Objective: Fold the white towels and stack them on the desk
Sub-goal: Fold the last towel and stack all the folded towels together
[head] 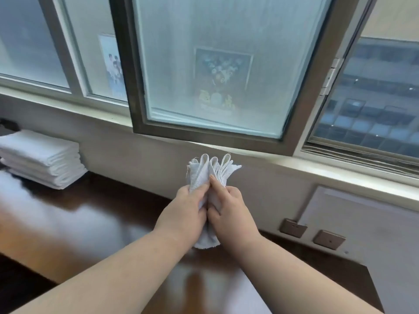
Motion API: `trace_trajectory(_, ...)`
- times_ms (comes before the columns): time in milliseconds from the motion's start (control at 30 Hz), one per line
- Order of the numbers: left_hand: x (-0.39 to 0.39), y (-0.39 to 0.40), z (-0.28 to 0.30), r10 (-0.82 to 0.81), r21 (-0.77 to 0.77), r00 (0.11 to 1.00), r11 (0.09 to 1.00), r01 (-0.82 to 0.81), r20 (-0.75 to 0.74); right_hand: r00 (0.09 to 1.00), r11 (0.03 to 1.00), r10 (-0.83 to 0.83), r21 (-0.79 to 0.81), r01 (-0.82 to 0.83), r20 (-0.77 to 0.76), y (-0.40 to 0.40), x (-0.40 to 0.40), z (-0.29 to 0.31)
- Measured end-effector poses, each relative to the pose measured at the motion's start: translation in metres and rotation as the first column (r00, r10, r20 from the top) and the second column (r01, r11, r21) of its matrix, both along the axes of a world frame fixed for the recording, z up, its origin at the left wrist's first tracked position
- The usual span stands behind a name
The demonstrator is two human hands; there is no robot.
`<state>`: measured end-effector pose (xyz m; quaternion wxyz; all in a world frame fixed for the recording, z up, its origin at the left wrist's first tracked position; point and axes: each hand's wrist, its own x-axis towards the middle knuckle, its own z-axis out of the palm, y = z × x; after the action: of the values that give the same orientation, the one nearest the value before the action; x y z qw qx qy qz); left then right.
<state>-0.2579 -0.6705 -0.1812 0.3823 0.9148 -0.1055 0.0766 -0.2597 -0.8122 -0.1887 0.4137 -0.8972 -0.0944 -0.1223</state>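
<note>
A white towel point(212, 171) is bunched up and held in the air above the dark glossy desk point(74, 214), in front of the window sill. Its gathered folds stick up above my fingers and a frayed end hangs below my palms. My left hand point(184, 214) grips its left side and my right hand point(229, 211) grips its right side, thumbs pressed together on the cloth. A stack of folded white towels point(43, 158) lies on the desk at the far left, by the wall.
An inward-swung window pane point(213, 71) hangs over the sill just beyond the towel. Two brown wall sockets point(313, 233) sit on the wall at the right. The desk's right edge point(371, 288) ends below them. A dark object point(9, 124) sits behind the stack.
</note>
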Motion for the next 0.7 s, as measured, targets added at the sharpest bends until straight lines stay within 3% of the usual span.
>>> trace_trajectory(300, -0.009, 0.230, 0.024, 0.206, 0.061, 0.974, 0.975, -0.212, 0.091, 0.971, 0.971, 0.228, 0.053, -0.233, 0.076, 0.230, 0.018, 0.022)
trace_trajectory(700, 0.029, 0.407, 0.043, 0.389, 0.106, 0.918, 0.912, -0.396, 0.080, 0.920, 0.912, 0.387, 0.120, -0.392, 0.069, 0.408, 0.077, 0.036)
